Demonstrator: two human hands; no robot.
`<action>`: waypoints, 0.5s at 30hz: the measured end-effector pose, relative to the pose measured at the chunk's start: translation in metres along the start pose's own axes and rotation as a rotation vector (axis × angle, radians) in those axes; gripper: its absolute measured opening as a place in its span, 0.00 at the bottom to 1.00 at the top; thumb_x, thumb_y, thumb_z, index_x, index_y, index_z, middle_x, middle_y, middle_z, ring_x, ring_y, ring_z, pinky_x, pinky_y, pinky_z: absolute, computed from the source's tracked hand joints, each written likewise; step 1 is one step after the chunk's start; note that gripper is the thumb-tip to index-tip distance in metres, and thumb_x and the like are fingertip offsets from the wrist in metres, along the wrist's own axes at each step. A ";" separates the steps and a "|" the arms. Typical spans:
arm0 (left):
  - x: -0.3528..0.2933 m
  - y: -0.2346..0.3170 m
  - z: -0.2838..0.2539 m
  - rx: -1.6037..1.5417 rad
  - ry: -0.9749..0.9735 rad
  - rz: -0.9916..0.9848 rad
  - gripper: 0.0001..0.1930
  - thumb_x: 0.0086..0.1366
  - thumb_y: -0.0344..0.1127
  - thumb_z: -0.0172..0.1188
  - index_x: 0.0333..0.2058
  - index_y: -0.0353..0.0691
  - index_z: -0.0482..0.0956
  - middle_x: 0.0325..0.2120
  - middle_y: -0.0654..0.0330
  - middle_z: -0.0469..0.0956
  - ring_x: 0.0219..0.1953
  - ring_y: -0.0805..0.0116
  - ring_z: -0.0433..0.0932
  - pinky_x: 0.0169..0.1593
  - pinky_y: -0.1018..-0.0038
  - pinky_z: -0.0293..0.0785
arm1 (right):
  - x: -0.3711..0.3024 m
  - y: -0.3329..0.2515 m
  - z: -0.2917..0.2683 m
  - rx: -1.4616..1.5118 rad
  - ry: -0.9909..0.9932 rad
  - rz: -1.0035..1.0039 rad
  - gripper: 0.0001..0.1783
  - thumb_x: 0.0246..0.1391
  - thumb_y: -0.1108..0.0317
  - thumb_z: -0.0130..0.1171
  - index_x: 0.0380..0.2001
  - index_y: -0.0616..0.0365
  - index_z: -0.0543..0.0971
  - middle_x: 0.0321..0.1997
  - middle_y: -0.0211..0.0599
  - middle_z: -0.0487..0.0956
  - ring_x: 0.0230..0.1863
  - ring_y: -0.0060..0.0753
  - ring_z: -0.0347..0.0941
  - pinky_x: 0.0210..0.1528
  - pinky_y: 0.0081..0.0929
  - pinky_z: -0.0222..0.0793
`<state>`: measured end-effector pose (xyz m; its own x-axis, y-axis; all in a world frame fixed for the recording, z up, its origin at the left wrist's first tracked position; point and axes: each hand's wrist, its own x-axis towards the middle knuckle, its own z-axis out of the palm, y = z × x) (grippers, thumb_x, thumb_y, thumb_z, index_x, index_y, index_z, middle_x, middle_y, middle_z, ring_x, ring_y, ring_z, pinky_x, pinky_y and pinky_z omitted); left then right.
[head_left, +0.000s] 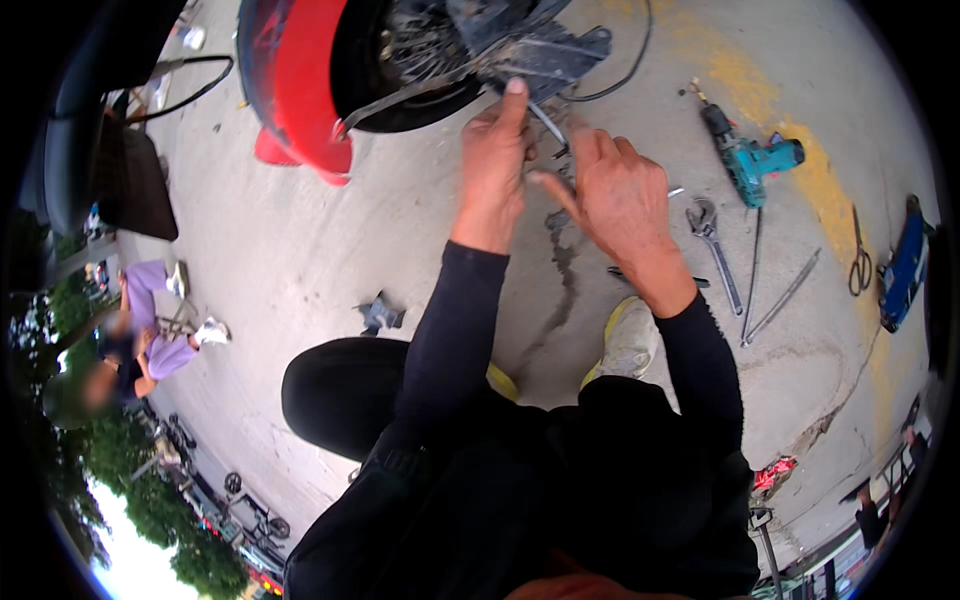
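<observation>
Under the red vehicle's wheel [410, 60], my left hand [490, 170] is closed, its thumb raised against a dark bracket-like part [550, 58]. What its curled fingers hold is hidden. A short silver rod-shaped tool [546, 122] slants down from that part, between my two hands. My right hand [625, 195] is beside the tool's lower end, thumb stretched out and apart from the bent fingers. Slight motion blur softens its fingertips, and I see nothing held in it. A red fender [310, 90] curves around the wheel to the left.
On the concrete at right lie a teal cordless drill [755, 165], an adjustable wrench [712, 250], thin rods [785, 298], scissors [859, 265] and a blue tool [906, 265]. A dark scrap [380, 314] lies left of my arm. A seated person [150, 320] is at far left.
</observation>
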<state>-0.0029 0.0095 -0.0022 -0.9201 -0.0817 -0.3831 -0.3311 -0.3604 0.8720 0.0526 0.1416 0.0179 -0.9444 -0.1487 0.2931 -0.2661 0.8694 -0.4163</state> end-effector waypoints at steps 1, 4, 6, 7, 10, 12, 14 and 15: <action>0.001 0.000 -0.001 -0.013 -0.031 -0.014 0.21 0.65 0.52 0.64 0.22 0.45 0.72 0.17 0.73 0.66 0.18 0.81 0.62 0.22 0.79 0.58 | -0.001 0.002 0.009 -0.023 0.060 -0.057 0.24 0.63 0.48 0.53 0.33 0.62 0.77 0.24 0.42 0.79 0.25 0.38 0.76 0.25 0.37 0.72; 0.000 0.003 -0.002 -0.033 -0.008 -0.040 0.21 0.65 0.52 0.64 0.22 0.44 0.73 0.17 0.72 0.67 0.18 0.81 0.62 0.22 0.79 0.58 | 0.006 0.006 0.015 0.102 0.097 -0.035 0.23 0.64 0.49 0.53 0.34 0.61 0.78 0.21 0.38 0.77 0.25 0.36 0.75 0.23 0.35 0.69; 0.003 -0.002 -0.006 -0.029 -0.022 -0.009 0.20 0.66 0.51 0.64 0.23 0.43 0.74 0.17 0.71 0.68 0.18 0.80 0.62 0.22 0.79 0.58 | 0.002 0.008 0.009 0.077 0.012 0.061 0.24 0.64 0.48 0.53 0.36 0.62 0.77 0.22 0.39 0.77 0.25 0.38 0.76 0.23 0.35 0.69; 0.004 -0.001 -0.008 -0.003 -0.013 0.003 0.20 0.66 0.51 0.64 0.23 0.43 0.74 0.17 0.71 0.69 0.18 0.80 0.62 0.22 0.79 0.58 | -0.001 0.008 0.007 0.064 -0.032 0.112 0.24 0.64 0.48 0.53 0.37 0.62 0.77 0.22 0.40 0.77 0.26 0.39 0.76 0.23 0.36 0.68; -0.003 0.004 -0.005 0.011 0.036 -0.010 0.19 0.66 0.50 0.64 0.24 0.42 0.74 0.17 0.71 0.68 0.18 0.80 0.62 0.22 0.78 0.58 | -0.005 0.007 0.002 0.016 -0.181 0.263 0.25 0.64 0.47 0.53 0.40 0.63 0.77 0.22 0.42 0.77 0.27 0.42 0.76 0.23 0.37 0.67; 0.000 0.003 0.000 -0.030 0.023 0.003 0.19 0.66 0.49 0.64 0.24 0.41 0.74 0.17 0.71 0.67 0.18 0.80 0.62 0.22 0.78 0.58 | 0.000 0.007 0.005 -0.196 0.157 0.036 0.24 0.60 0.46 0.57 0.37 0.61 0.77 0.23 0.39 0.78 0.25 0.42 0.76 0.24 0.37 0.69; 0.004 0.004 -0.002 -0.033 -0.008 0.008 0.20 0.66 0.50 0.65 0.23 0.42 0.72 0.16 0.71 0.65 0.18 0.80 0.61 0.22 0.78 0.57 | 0.001 0.022 0.023 -0.186 0.110 -0.051 0.24 0.58 0.46 0.59 0.35 0.61 0.78 0.23 0.40 0.78 0.24 0.42 0.76 0.24 0.37 0.70; 0.003 0.002 -0.002 -0.039 -0.012 0.004 0.20 0.66 0.50 0.64 0.22 0.43 0.72 0.16 0.72 0.65 0.17 0.80 0.61 0.22 0.77 0.57 | 0.003 0.026 0.026 -0.005 0.098 -0.039 0.26 0.57 0.41 0.58 0.30 0.57 0.78 0.20 0.36 0.77 0.20 0.38 0.75 0.22 0.33 0.70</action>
<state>-0.0063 0.0068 -0.0018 -0.9237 -0.0723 -0.3763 -0.3196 -0.3966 0.8606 0.0378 0.1510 -0.0144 -0.9099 -0.1360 0.3919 -0.3011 0.8664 -0.3983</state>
